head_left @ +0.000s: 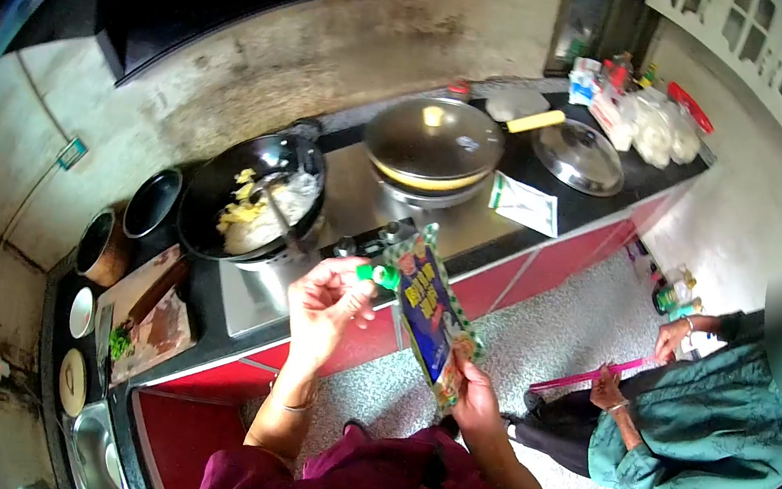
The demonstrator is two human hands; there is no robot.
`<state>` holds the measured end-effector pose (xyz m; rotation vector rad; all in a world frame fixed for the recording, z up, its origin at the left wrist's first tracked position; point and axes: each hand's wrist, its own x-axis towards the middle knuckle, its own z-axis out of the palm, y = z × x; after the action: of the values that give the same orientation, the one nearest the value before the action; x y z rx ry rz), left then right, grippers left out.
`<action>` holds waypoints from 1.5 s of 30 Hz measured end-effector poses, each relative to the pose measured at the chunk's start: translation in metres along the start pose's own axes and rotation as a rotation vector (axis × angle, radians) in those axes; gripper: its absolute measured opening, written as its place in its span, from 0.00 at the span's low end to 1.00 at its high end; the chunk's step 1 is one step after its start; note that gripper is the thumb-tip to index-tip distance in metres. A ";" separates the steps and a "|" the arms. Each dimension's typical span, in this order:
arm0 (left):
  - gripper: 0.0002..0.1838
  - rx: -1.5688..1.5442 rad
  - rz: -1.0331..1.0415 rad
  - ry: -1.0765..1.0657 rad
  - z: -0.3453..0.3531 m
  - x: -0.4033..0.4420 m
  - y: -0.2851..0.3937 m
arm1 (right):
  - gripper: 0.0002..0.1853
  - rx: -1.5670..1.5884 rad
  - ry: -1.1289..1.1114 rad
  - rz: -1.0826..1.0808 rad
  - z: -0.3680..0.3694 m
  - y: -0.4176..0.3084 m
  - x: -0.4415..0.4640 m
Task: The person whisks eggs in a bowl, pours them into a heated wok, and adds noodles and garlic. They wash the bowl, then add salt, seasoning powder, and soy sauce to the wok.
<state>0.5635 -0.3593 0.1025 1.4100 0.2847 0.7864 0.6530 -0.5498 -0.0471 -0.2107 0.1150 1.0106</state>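
Note:
My right hand (477, 399) grips the lower end of a blue and green seasoning packet (432, 311), tilted in front of the counter. At the packet's upper left corner is a green spout (387, 277). Close beside it, my left hand (332, 302) pinches a small green cap (366, 272) between thumb and fingers. Behind the left hand, a black wok (200, 201) on the stove holds yellow pieces (241, 202) and white food (279, 218), with a ladle resting in it.
A lidded pan (433, 145) stands on the stove, with a metal lid (578, 157) and white packet (525, 205) to its right. A cutting board (151, 330) lies left. At the right, another person (698, 422) in green holds a pink strip (584, 377).

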 end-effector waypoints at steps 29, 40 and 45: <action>0.10 0.501 0.301 -0.247 0.240 0.087 -0.074 | 0.11 -0.149 0.209 -0.600 -0.008 -0.210 -0.025; 0.28 0.295 0.282 -0.417 0.310 0.189 -0.120 | 0.15 -0.141 0.189 -0.659 -0.022 -0.302 0.049; 0.12 0.285 0.357 -0.240 0.332 0.246 -0.152 | 0.16 -0.170 0.278 -0.601 -0.011 -0.340 0.093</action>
<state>0.9935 -0.4527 0.0829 1.8375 -0.0473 0.8785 0.9911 -0.6502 -0.0345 -0.5077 0.2046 0.3870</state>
